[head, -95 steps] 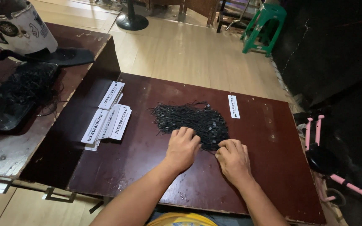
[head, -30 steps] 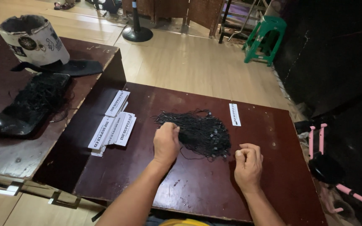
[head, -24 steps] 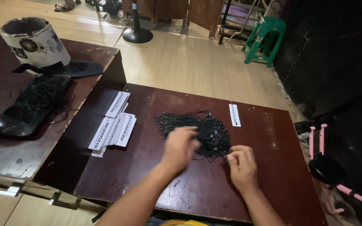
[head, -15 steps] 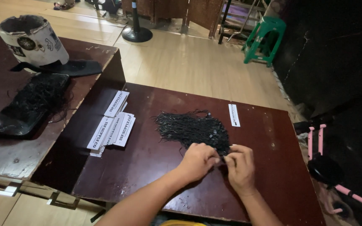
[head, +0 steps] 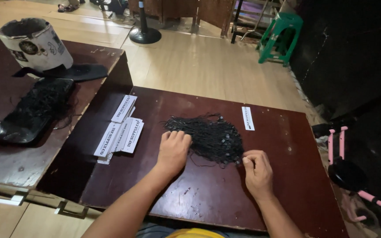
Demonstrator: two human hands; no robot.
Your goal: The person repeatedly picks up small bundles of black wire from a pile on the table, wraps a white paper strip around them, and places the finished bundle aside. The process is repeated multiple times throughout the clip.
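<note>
Left hand (head: 173, 150) shifted left, tangled black strings (head: 208, 136), glossy table (head: 287, 176)

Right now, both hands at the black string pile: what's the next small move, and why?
Probably draw the right hand a little further right, away from the tangled pile of black strings, to free one string. Its fingers are pinched together at the pile's right edge, while the left hand lies flat on the left edge, pinning the pile to the dark brown wooden table.

Tangled pile of black cords (head: 208, 137) seen on dark wooden table (head: 208, 198); left hand (head: 173, 152) laid flat at pile's left edge, right hand (head: 257, 169) pinched at its right edge. White labels (head: 121, 132) stacked to the left.
</note>
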